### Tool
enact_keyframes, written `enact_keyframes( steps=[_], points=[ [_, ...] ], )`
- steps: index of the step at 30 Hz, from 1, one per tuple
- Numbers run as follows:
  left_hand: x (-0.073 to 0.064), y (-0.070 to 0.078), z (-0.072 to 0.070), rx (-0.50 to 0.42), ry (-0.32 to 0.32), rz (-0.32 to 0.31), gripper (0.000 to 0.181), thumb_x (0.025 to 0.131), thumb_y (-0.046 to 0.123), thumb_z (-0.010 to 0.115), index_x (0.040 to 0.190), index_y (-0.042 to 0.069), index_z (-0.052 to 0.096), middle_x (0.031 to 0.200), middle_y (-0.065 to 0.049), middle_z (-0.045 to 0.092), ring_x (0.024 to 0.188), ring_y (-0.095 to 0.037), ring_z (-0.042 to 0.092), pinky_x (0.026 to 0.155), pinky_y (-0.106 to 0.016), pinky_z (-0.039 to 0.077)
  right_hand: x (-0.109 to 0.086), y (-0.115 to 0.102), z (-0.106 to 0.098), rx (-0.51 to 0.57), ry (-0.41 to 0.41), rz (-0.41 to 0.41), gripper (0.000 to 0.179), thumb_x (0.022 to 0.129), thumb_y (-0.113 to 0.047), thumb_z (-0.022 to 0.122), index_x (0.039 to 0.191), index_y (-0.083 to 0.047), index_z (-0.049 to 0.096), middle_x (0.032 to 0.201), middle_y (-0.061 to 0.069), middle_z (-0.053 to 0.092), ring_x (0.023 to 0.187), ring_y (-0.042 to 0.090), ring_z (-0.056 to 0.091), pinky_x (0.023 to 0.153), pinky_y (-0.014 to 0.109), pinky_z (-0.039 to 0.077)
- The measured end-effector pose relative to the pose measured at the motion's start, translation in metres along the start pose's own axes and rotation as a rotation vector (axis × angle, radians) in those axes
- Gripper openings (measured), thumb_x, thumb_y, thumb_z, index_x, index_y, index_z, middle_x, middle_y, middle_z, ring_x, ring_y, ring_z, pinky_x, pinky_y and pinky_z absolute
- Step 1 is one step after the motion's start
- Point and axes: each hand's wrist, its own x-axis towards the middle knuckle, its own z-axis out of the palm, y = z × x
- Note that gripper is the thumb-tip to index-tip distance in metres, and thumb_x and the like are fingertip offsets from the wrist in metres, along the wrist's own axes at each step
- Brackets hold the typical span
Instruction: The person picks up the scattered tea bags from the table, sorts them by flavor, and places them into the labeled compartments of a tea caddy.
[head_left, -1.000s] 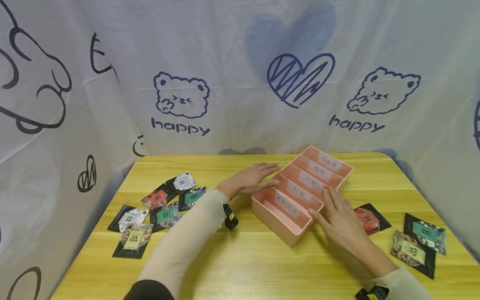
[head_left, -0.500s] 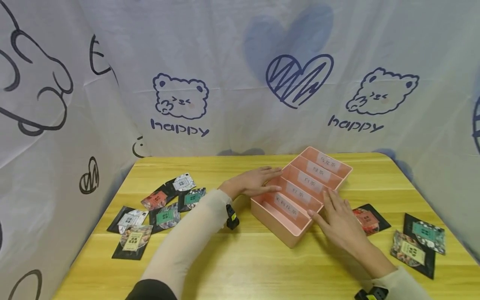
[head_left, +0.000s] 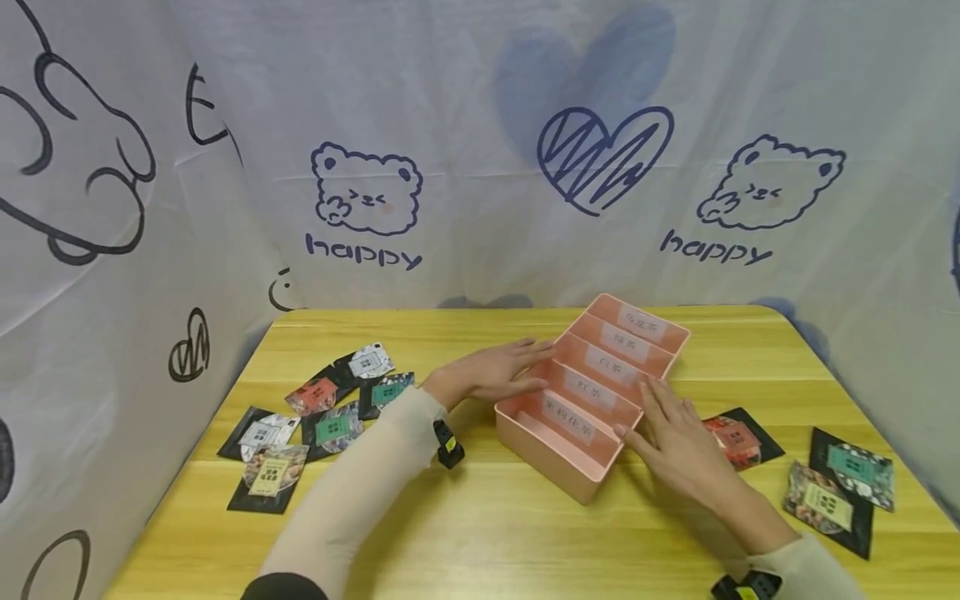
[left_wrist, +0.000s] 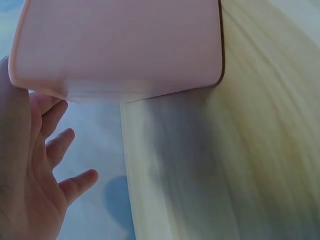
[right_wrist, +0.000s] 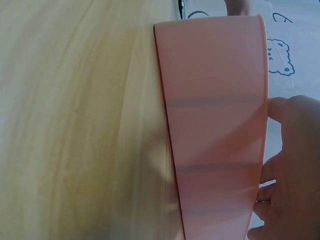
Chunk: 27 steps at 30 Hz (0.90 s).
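A pink divided box (head_left: 547, 454) sits at an angle on the table, with white handwritten labels on the walls of its several compartments. My left hand (head_left: 498, 371) lies along its left side, thumb reaching to the rim. In the left wrist view those fingers (left_wrist: 60, 147) are spread apart outside the box wall. On the opposite side my right hand (head_left: 678, 442) touches the rim with its thumb and fingertips. The right wrist view shows the thumb (right_wrist: 276, 107) against the edge of the pink wall and the other fingers spaced along it.
Several black sachets with coloured labels, one of them red (head_left: 315, 394), lie at the left of the wooden table (head_left: 465, 533). More lie at the right, including a red-labelled sachet (head_left: 738, 440) beside my right hand and a green-labelled sachet (head_left: 855, 465). A white printed curtain (head_left: 480, 208) hangs behind.
The box has turned slightly, its far end swinging left. My left hand has shifted a little left with it, and my right fingers stay at the rim. The sachets have not moved.
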Motion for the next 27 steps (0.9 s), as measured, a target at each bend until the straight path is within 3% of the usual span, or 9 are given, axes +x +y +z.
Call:
enact_keyframes(
  steps=[12, 20, 27],
  points=[
    [-0.032, 0.000, 0.003, 0.036, 0.031, 0.020, 0.069, 0.101, 0.058, 0.033, 0.158, 0.022, 0.021, 0.163, 0.006, 0.013, 0.148, -0.025, 0.012, 0.116, -0.047, 0.022, 0.003, 0.000, 0.002, 0.059, -0.011, -0.116, 0.078, 0.100, -0.043, 0.052, 0.153, 0.004, 0.019, 0.159, 0.023, 0.016, 0.144, 0.042, 0.016, 0.113, 0.062, 0.016],
    [-0.054, 0.001, 0.010, 0.062, 0.074, 0.019, 0.067, 0.102, 0.055, 0.035, 0.158, 0.020, 0.021, 0.163, 0.005, 0.012, 0.149, -0.023, 0.007, 0.115, -0.048, 0.024, 0.007, 0.000, 0.006, 0.078, -0.031, -0.145, 0.079, 0.101, -0.046, 0.050, 0.157, -0.004, 0.014, 0.161, 0.016, 0.013, 0.144, 0.041, 0.017, 0.114, 0.058, 0.019],
    [-0.073, 0.004, 0.015, 0.058, 0.127, 0.007, 0.063, 0.104, 0.051, 0.032, 0.157, 0.018, 0.023, 0.162, 0.003, 0.016, 0.148, -0.025, 0.011, 0.117, -0.045, 0.021, 0.009, -0.002, 0.006, 0.068, -0.061, -0.149, 0.079, 0.101, -0.049, 0.048, 0.157, -0.005, 0.013, 0.162, 0.015, 0.011, 0.145, 0.040, 0.015, 0.112, 0.059, 0.023]
  ],
)
